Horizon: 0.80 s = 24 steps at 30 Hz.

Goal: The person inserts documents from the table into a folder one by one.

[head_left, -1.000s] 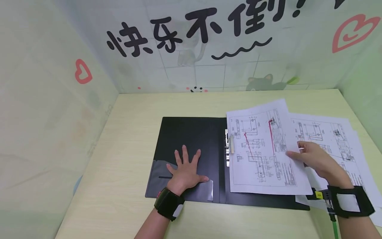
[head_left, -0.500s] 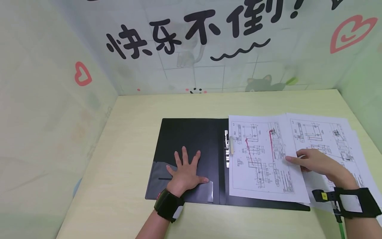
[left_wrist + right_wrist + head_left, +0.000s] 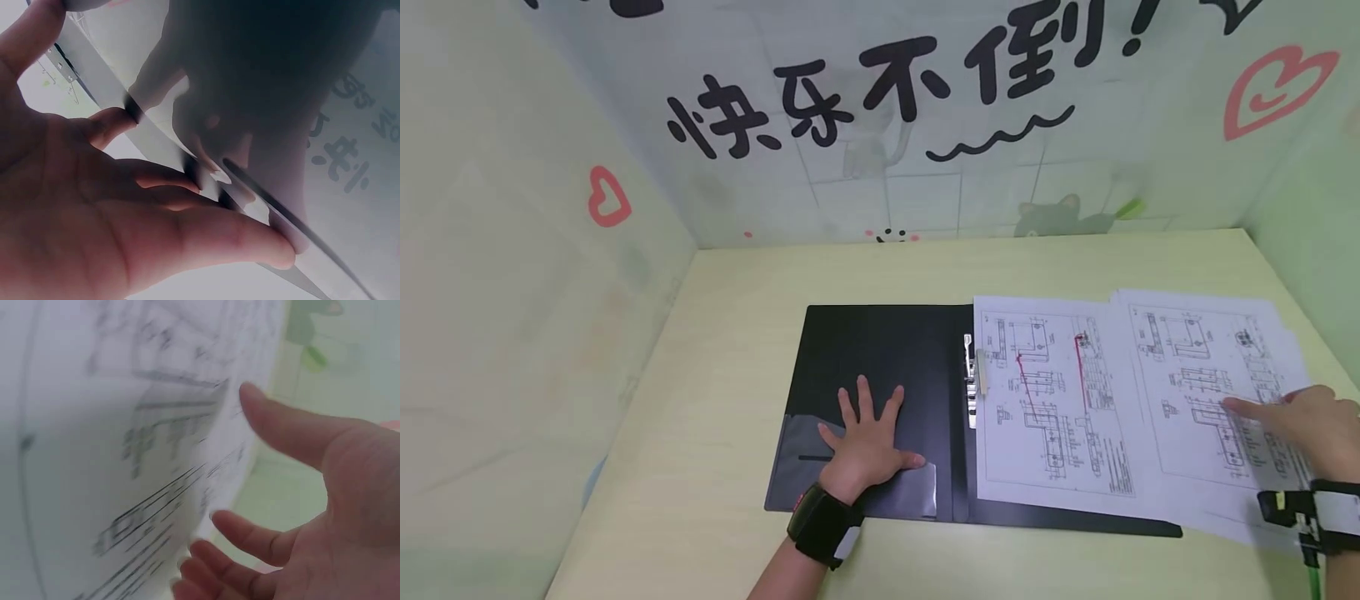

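Near the right edge of the worktop [image 3: 722, 375], our right hand [image 3: 1303, 421], fingers parted, grips nothing over the loose sheets [image 3: 1183, 408]; we'd best pinch one alone, our splayed left hand [image 3: 867, 446] bracing the folder [image 3: 880, 350].

Booth-like workspace: 3 pale walls [image 3: 737, 200] around tabletop [image 3: 730, 383]

Head cam: R wristband [image 3: 1337, 512] cut off by edge at 4 o'clock, L forearm [image 3: 790, 577] nr 7. Folder [image 3: 880, 346], 4-o'clock cover mostly hidden under red-lined sheet [image 3: 1056, 404], fine print too sm. to read. R-wrist cam: drawing sheet [image 3: 119, 437] blurred at 9; can't tell if R hand [image 3: 356, 519] touches it.
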Available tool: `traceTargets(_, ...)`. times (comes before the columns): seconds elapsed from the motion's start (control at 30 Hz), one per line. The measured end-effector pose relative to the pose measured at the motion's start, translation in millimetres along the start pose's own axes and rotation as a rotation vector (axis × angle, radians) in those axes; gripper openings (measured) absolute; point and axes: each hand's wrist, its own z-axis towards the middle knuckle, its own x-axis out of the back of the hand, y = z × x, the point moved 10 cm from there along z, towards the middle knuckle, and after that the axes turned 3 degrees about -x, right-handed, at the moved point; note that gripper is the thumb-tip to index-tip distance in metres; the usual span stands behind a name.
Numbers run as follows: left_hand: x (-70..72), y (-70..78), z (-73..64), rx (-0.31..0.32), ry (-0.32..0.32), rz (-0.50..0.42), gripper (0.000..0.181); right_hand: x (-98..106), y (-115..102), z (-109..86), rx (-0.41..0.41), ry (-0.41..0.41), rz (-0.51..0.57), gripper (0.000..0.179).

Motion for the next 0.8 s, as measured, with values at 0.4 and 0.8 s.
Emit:
traceTargets(0.4, -5.6, -2.1, -4.4, 0.002, -0.007, -0.033, 0.098, -2, 18, -1.8, -0.135, 0.016, -0.026, 0.123)
traceTargets(0.8, -6.1, -3.2, -3.2, -0.002, 0.012, -0.037, 0.099, -9, 23, 2.2, -0.109, -0.064, 0.032, 0.105)
